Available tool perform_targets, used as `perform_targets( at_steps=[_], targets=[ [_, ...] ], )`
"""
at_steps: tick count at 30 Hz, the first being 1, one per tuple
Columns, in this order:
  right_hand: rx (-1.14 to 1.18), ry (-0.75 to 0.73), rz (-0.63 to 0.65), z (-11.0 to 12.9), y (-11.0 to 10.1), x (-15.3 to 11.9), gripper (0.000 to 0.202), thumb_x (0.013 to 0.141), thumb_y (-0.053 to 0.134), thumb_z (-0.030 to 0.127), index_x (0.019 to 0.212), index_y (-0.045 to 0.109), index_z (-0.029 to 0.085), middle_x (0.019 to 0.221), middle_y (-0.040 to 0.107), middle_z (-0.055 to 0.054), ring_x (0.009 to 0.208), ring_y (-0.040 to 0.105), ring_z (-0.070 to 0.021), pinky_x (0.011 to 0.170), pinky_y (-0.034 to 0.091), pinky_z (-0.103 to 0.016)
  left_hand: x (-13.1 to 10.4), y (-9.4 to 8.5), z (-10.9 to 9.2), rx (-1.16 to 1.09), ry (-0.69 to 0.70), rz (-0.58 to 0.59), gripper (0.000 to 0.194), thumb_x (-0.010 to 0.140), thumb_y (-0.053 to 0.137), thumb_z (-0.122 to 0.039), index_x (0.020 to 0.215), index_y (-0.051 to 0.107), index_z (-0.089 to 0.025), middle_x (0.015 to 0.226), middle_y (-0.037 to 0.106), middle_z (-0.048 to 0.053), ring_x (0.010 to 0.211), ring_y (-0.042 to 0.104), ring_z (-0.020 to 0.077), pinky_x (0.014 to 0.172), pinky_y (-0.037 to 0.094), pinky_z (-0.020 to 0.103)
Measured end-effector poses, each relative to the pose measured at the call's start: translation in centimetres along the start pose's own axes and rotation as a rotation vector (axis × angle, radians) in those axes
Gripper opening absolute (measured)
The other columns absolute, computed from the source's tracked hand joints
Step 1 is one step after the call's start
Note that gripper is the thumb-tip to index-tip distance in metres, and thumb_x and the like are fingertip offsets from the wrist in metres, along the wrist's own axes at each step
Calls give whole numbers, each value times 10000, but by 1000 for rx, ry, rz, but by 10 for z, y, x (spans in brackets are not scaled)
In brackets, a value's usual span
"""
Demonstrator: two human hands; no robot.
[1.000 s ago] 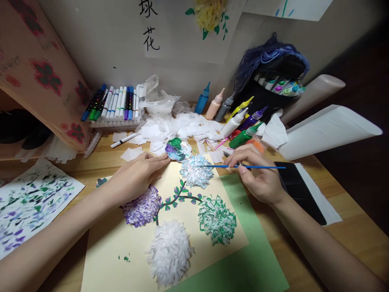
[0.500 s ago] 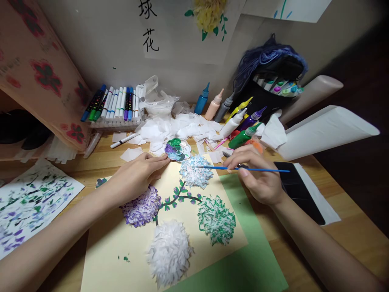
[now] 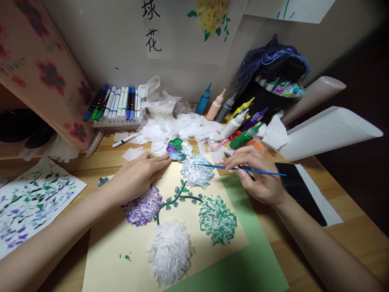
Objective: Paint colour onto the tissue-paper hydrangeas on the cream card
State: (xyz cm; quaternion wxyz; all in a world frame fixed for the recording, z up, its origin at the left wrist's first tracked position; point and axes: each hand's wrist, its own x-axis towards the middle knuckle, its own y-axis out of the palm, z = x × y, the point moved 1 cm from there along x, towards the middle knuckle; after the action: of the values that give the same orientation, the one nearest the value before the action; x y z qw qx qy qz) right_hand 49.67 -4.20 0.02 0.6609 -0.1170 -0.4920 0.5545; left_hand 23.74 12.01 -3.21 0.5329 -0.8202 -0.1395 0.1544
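In the head view my right hand (image 3: 258,174) pinches a thin blue paintbrush (image 3: 243,168). Its bristles touch the blue-tinted paper flower (image 3: 199,174) at the top of the cream sheet (image 3: 115,239). My left hand (image 3: 141,174) lies palm down on the sheet with fingers stretched out, fingertips at the edge of a small flower-shaped paint palette (image 3: 179,149). Below that hand sits a purple-edged paper flower (image 3: 144,207), partly covered by it. A green-edged flower (image 3: 218,221) and a plain white one (image 3: 170,253) are also on the sheet, around a painted branch (image 3: 176,200).
Torn white tissue pieces (image 3: 173,127) lie behind the palette. Paint bottles (image 3: 235,123) stand at the back right, by a paper roll (image 3: 331,134) and a black flat object (image 3: 299,192). Markers (image 3: 117,103) rest at back left. A paint-daubed sheet (image 3: 39,202) lies left.
The brush has tilted slightly, its handle end lower and its tip a little further right on the blue-tinted flower. My left hand stays in place; the whole view has shifted slightly.
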Motion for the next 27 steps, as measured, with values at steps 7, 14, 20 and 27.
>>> perform_targets(
  at_steps=[7,14,20,27],
  targets=[
    [20,-17,64,-2,2,1,190,814,501,114,916,606,235,855,696,-26,845,572,-197,766,475,-344,0,0,1,9,1,2,459,948,421,-230,1397,462,-314,1437,526,10,1129,528,285,754,506,380],
    [31,-19,49,-4,-1,1,180,828,500,128,915,613,237,852,691,-21,864,574,-199,784,474,-344,-1,-1,-1,-5,15,-6,464,938,418,-207,1391,475,-288,1440,521,32,1131,523,284,785,500,385],
    [84,89,-92,-1,1,10,174,892,476,191,899,639,252,857,672,-26,875,583,-200,790,466,-352,0,-3,-4,-28,25,-7,431,952,391,-236,1364,520,-241,1400,551,78,1082,538,294,789,487,394],
    [14,162,49,0,27,29,183,902,484,213,926,662,245,899,645,-41,900,570,-208,793,465,-369,0,-4,-6,-23,36,-7,428,944,393,-191,1345,537,-226,1366,576,89,1057,539,271,796,478,368]
  ],
)
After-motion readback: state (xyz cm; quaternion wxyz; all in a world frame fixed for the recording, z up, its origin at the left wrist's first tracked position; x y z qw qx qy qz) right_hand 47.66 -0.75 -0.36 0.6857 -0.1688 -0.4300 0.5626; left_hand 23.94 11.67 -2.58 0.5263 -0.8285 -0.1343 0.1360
